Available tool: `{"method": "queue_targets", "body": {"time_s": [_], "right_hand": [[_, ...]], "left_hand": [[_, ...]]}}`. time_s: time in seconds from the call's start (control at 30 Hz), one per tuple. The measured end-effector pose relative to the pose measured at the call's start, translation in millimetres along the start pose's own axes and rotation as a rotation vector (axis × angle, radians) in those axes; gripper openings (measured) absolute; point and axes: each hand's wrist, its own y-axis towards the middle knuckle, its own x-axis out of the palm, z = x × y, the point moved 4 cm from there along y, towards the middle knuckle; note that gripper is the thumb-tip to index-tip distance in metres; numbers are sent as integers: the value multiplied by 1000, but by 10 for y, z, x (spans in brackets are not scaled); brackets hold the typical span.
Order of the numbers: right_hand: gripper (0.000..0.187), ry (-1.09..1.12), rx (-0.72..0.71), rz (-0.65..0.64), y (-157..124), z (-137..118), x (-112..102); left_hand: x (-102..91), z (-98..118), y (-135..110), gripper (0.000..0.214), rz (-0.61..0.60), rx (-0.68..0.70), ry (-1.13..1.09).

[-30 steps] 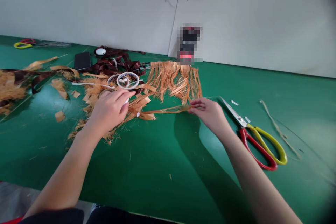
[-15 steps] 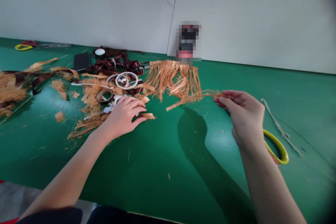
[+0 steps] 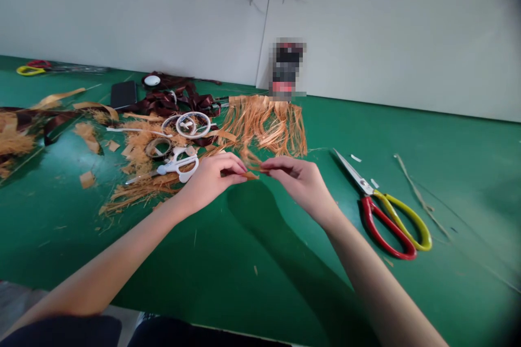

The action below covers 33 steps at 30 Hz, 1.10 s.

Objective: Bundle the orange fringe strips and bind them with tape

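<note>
Right hand (image 3: 301, 181) has swung in to meet my left hand (image 3: 211, 173)! Both grips pinch fingertip-tight on frayed tan ribbon (image 3: 251, 175) between them, red-and-yellow scissors (image 3: 386, 211) off right. Light, even tension should stop strands tangling, I reckon.

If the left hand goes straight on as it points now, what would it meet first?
Probably the right hand, past the tan strip the left hand pinches; exact depth is unclear.

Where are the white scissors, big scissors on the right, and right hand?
White scissors (image 3: 169, 167): head view, on the handle.
Big scissors (image 3: 368, 190): head view, near the pivot.
Right hand (image 3: 307, 187): head view, back of the hand.
</note>
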Motion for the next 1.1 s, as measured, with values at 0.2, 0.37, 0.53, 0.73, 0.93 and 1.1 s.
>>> {"method": "queue_targets", "body": {"time_s": [0.2, 0.37, 0.53, 0.73, 0.93, 1.1], "right_hand": [[18, 62, -76, 6, -40, 3, 105], [10, 143, -49, 65, 4, 25, 58], [10, 201, -34, 65, 6, -45, -75], [21, 346, -30, 37, -7, -192, -132], [26, 501, 32, -80, -49, -363, -118], [27, 507, 87, 40, -46, -245, -302]], "left_hand": [[93, -3, 47, 15, -2, -39, -48], [-14, 25, 33, 21, 50, -56, 13], [-370, 123, 78, 27, 208, 60, 277], [-174, 254, 100, 61, -181, 126, 158], [-29, 339, 129, 48, -443, 5, -97], [-428, 353, 246, 49, -339, -85, 117]]}}
